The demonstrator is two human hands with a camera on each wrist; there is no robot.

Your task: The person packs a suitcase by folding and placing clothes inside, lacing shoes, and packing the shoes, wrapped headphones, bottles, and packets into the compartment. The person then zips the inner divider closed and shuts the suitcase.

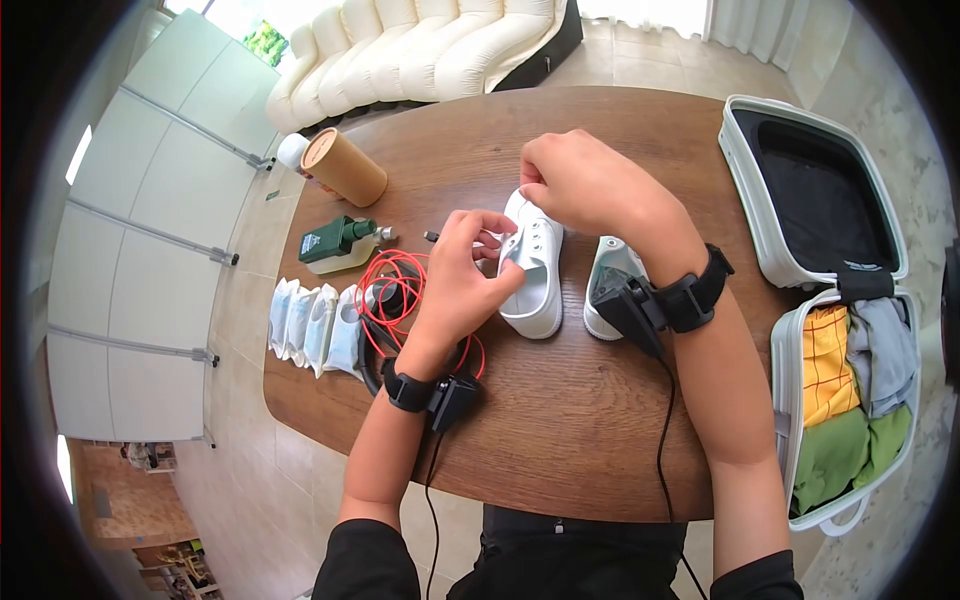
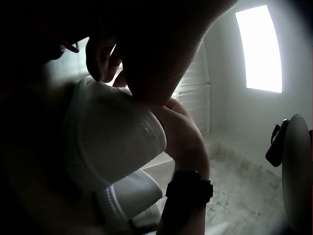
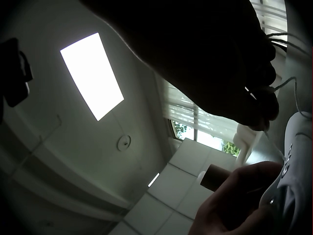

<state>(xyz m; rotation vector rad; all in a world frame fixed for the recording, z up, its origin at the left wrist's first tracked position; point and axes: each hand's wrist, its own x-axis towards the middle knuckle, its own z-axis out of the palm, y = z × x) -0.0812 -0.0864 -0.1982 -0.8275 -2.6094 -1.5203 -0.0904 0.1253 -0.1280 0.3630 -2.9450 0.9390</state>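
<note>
A white lace-up shoe (image 1: pixel 543 290) sits on the wooden table, heel toward the person. My left hand (image 1: pixel 468 265) pinches the eyelet flap on its left side, thumb by the shoe's opening. Over the toe, my right hand (image 1: pixel 590 180) is bent at the wrist with curled fingers. In the right wrist view, a thin white shoelace (image 3: pixel 295 95) runs from the eyelets to the fingertips of the right hand (image 3: pixel 234 73), which pinch it. The second white shoe (image 1: pixel 597 322) stands to the right, partly covered by the right wrist's camera.
Left of the shoes lie a coiled red cable (image 1: pixel 385 265), a green bottle (image 1: pixel 340 238) and several white-blue packets (image 1: pixel 318 325). A cardboard tube (image 1: pixel 345 168) stands at the back left. On the right, an open white suitcase (image 1: pixel 785 450) holds folded clothes (image 1: pixel 832 455).
</note>
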